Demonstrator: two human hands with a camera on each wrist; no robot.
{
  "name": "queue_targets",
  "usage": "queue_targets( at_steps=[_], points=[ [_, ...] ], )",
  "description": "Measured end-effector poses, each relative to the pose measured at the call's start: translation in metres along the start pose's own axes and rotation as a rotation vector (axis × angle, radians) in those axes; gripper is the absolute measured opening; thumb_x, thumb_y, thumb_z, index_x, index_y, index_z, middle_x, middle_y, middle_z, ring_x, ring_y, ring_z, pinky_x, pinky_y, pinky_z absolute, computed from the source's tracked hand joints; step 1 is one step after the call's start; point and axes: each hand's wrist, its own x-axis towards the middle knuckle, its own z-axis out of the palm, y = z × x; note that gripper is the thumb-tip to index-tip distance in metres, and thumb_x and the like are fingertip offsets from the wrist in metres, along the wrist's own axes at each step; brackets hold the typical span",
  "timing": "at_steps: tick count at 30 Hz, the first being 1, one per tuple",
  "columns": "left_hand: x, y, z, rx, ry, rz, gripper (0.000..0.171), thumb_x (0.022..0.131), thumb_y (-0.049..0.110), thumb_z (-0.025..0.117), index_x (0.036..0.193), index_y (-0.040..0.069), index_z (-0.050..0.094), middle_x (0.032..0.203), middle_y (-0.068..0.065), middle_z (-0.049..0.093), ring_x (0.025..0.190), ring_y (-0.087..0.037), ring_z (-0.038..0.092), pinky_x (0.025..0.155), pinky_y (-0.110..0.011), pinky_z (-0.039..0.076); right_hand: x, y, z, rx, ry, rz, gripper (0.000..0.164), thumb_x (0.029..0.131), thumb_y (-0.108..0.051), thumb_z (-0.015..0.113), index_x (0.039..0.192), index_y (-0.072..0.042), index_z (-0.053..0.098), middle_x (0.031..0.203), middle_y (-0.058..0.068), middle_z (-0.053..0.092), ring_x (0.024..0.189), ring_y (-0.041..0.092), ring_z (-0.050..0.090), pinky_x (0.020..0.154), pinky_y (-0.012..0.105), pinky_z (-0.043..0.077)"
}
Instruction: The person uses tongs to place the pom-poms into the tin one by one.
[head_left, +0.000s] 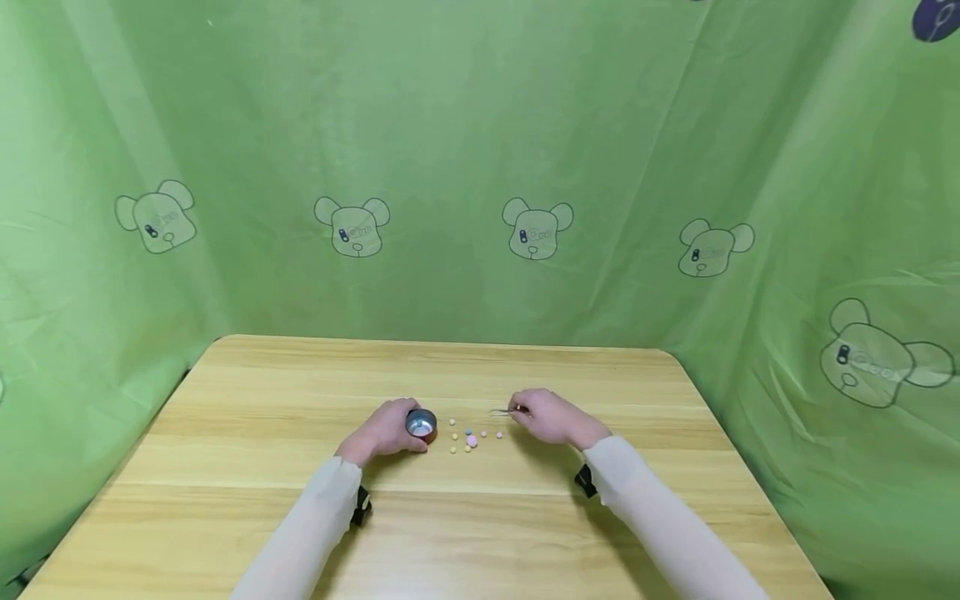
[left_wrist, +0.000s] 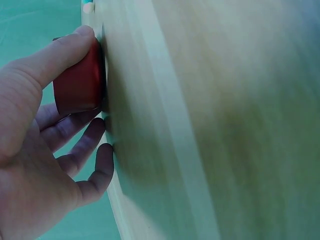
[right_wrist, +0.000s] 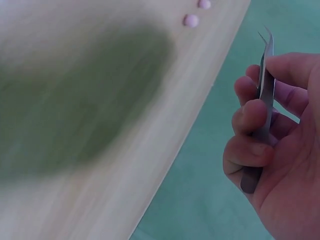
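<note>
On the left, my left hand grips a small round cup, red outside and silvery inside. Thumb and fingers wrap its sides, and it stands upright with its mouth up. My right hand holds a pair of metal tweezers between thumb and fingers. Their thin bent tips point left in the head view and stand slightly apart, with nothing between them. Between the hands lie several small balls, among them a larger pink ball, a blue ball and a yellow ball.
Both hands work over a light wooden table. A green curtain printed with bear heads hangs behind and along the sides. Each wrist carries a dark camera, such as the right one.
</note>
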Motion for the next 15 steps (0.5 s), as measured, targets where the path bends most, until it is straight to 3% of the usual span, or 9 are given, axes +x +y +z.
queue_targets(
  at_steps=[15],
  points=[
    [0.002,-0.001,0.002,0.008,0.001,-0.006,0.053,0.069,0.027,0.085,0.110,0.006,0.057,0.102,-0.005,0.061,0.097,-0.022,0.057,0.089,-0.041,0.045,-0.019,0.015,0.007,-0.051,-0.025,0.009,0.012,0.095,-0.015,0.054,0.096,-0.008,0.064,0.083,-0.006,0.058,0.073,0.010,0.051,0.070,0.033,0.046]
  ],
)
